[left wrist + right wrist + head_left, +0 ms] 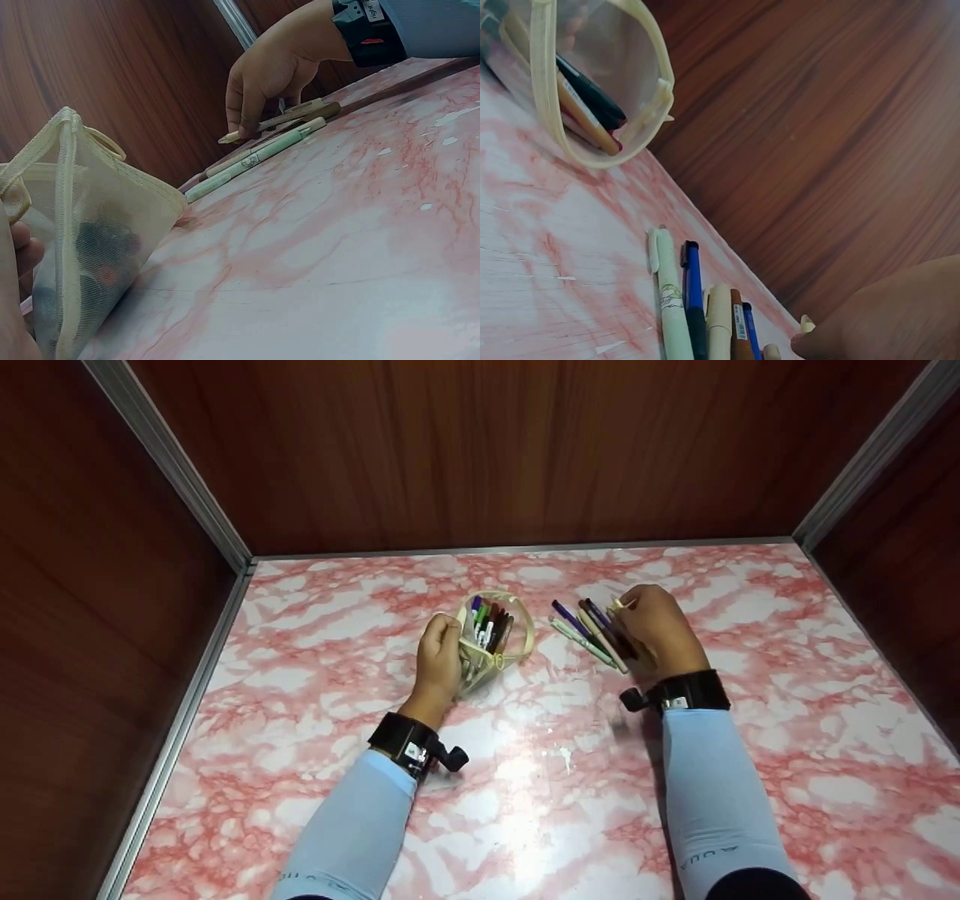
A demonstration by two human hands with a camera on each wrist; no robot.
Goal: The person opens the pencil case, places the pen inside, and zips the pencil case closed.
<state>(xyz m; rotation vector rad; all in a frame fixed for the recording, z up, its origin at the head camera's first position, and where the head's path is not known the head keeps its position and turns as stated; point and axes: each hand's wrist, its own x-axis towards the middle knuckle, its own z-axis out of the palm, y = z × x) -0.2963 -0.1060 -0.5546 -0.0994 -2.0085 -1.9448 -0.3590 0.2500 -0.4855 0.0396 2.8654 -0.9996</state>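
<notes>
My left hand (437, 656) grips the near left side of a cream mesh pencil pouch (529, 636), whose zipped mouth stands open. Inside it several pens and markers (487, 630) lie bunched, with purple, green and dark ends showing. To the right, my right hand (658, 624) pinches a cream pen (229, 138) between thumb and fingers, just over a row of loose pens. That row holds a light green pen (672, 300), a blue pen (694, 274), a beige pen (719, 319), a brown one (740, 330) and others partly hidden by the hand.
Everything rests on a red-and-white marbled table (540, 810). A dark wood panel (480, 457) rises along its back edge, with more panels at left and right. Metal strips (172, 465) line the corners. Small white flecks (562, 757) mark the tabletop.
</notes>
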